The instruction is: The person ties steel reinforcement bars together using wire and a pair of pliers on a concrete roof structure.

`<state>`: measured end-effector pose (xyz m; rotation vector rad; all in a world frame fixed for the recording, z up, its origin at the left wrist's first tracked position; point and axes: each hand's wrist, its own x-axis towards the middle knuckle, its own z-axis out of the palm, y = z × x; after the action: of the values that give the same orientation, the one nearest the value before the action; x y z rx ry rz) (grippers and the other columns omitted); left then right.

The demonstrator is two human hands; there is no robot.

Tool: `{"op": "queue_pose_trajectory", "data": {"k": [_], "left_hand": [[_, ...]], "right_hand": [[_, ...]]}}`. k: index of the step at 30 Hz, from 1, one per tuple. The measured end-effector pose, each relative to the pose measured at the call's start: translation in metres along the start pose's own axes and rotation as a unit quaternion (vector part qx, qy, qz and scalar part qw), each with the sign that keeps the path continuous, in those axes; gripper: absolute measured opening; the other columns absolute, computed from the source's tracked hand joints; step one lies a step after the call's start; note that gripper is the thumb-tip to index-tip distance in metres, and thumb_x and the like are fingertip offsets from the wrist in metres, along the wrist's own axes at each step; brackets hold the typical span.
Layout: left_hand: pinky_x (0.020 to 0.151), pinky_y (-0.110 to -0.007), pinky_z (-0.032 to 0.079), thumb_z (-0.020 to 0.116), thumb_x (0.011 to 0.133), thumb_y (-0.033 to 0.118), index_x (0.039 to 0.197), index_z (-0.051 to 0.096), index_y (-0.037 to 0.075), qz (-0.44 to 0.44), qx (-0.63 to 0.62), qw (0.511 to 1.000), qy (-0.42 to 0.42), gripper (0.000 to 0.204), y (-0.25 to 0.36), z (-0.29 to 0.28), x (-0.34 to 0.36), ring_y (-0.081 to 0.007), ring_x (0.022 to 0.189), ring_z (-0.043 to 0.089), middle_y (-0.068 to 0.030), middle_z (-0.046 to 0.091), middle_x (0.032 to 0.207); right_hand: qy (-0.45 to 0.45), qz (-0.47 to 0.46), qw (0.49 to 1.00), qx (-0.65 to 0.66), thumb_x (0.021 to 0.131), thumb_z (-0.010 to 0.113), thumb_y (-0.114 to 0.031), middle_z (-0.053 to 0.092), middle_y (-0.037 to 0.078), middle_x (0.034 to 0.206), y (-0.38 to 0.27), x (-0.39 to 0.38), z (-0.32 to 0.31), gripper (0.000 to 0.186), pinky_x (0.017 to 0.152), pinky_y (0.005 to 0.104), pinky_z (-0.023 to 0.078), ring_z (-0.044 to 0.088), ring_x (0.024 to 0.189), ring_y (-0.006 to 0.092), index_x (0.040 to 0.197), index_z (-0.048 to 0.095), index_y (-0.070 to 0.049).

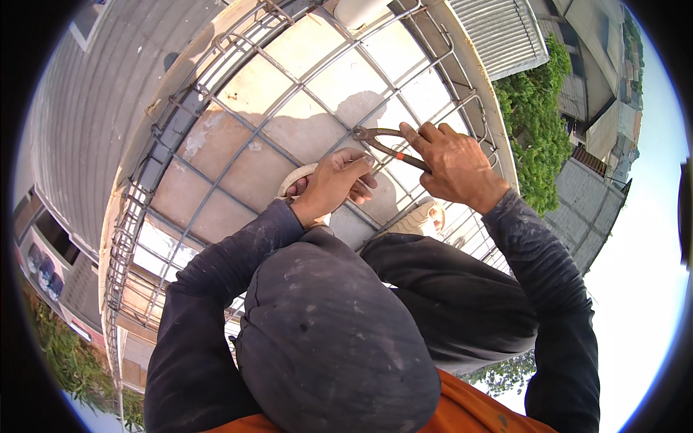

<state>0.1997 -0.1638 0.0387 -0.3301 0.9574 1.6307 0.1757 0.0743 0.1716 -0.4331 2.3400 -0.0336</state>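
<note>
My right hand [455,162] is closed around the handles of a pair of pincers [399,155]. The jaws of this worn metal tool, banded in orange on one handle, rest at a crossing of the steel rebar grid [302,85]. Just below and left of the jaws, my left hand [336,180] has its fingers curled and the thumb pressed toward them. Whatever those fingers pinch is too small to make out. Under the bars lies a pale flat panel, partly in shadow. My bent knees [336,325] are close beneath my forearms.
Raised board edging [498,137] and bent bar ends surround the grid. A pale shoe [419,220] stands on the bars near my right wrist. At the top is a white pipe [359,11]. Corrugated roofs [115,94] and a green tree [530,119] lie beyond the edges.
</note>
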Motion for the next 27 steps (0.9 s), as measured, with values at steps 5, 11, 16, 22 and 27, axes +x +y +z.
{"op": "queue_pose_trajectory", "data": {"k": [5,11,16,22,27], "left_hand": [[0.093,-0.037,0.056,0.074,0.094,0.020,0.137,0.062,0.007,0.371,0.460,0.800,0.103,0.046,-0.004,0.002,-0.018,-0.0237,0.108,0.067,-0.0109,0.068,0.119],[0.122,-0.048,0.040,0.069,0.095,0.020,0.157,0.048,0.013,0.474,0.702,0.525,0.086,0.066,0.002,0.027,0.021,-0.0256,0.144,0.050,-0.0079,0.058,0.146],[0.124,-0.050,0.039,0.068,0.089,0.008,0.122,0.063,0.010,0.448,0.672,0.590,0.009,0.034,0.011,0.027,0.051,-0.0271,0.101,0.070,-0.0078,0.070,0.099],[0.126,-0.046,0.035,0.067,0.086,0.004,0.116,0.067,0.005,0.370,0.714,0.584,-0.108,0.030,0.042,0.033,0.060,-0.0271,0.101,0.073,-0.0120,0.075,0.093],[0.123,-0.048,0.035,0.076,0.084,0.014,0.126,0.065,0.006,0.503,0.662,0.550,-0.077,0.044,0.035,0.021,0.049,-0.0265,0.118,0.065,-0.0127,0.071,0.117]], "right_hand": [[-0.082,0.094,0.988,0.094,0.087,0.065,-0.021,0.070,0.026,0.111,-0.030,-0.006,-0.004,0.065,0.087,0.0475,0.060,0.071,0.097,0.0387,0.144,0.055,0.008],[-0.237,0.213,0.651,0.689,0.106,0.050,-0.032,0.074,0.025,0.105,-0.003,-0.005,0.005,0.050,0.068,0.0440,0.065,0.076,0.081,0.0334,0.134,0.058,0.008],[-0.177,0.197,0.899,0.348,0.102,0.062,-0.042,0.074,0.026,0.104,-0.024,-0.013,-0.019,0.059,0.074,0.0464,0.064,0.078,0.085,0.0364,0.136,0.058,0.006],[0.077,0.108,0.991,0.008,0.096,0.072,-0.039,0.069,0.020,0.105,-0.055,-0.049,0.020,0.067,0.084,0.0470,0.059,0.068,0.103,0.0367,0.143,0.055,0.007],[-0.113,0.198,0.896,0.381,0.106,0.056,-0.048,0.069,0.020,0.099,-0.043,-0.042,0.022,0.065,0.076,0.0406,0.060,0.073,0.091,0.0313,0.131,0.062,0.011]]}}
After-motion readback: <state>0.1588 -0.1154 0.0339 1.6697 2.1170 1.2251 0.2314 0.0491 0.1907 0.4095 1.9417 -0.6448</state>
